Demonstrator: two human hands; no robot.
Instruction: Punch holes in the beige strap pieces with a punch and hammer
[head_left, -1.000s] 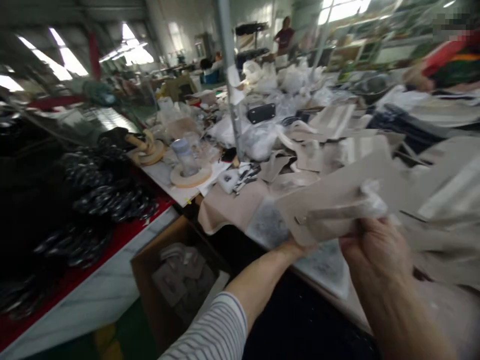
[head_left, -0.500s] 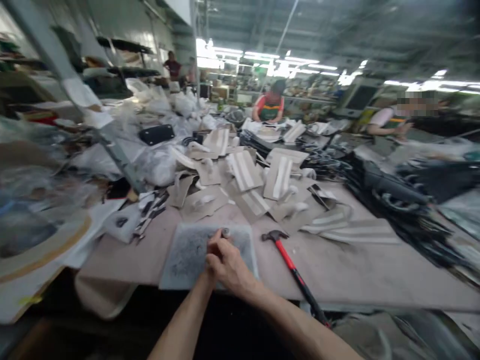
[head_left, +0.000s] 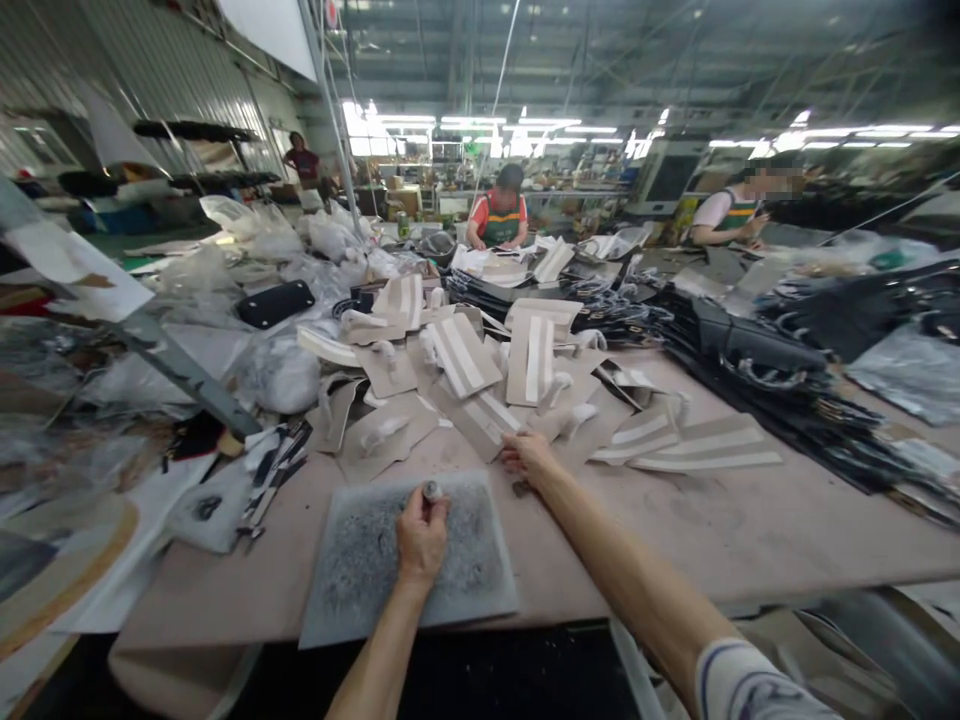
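My left hand (head_left: 421, 540) is closed around a short metal cylinder with a round top (head_left: 432, 490), above a grey, dark-speckled board (head_left: 345, 570). Its lower end is hidden by my fingers. Beyond the board's right edge, my right hand (head_left: 529, 460) reaches forward, fingers bent and apart, beside the near corner of a beige panel with a white stripe (head_left: 484, 420). Whether the fingertips touch the panel I cannot tell. Just below that hand a small dark piece of the hammer head (head_left: 520, 488) shows; my hand and forearm cover the rest.
Several beige striped panels (head_left: 540, 355) lie heaped ahead. Stacked black bag pieces (head_left: 742, 350) line the right side. Clear plastic bags (head_left: 285, 370) and a slanting metal post (head_left: 176, 355) are at left. Co-workers (head_left: 499, 215) are farther back.
My hands have come apart: the right has moved forward and right, over the hammer, while the left keeps the metal cylinder at the board. The view has swung slightly to the right.
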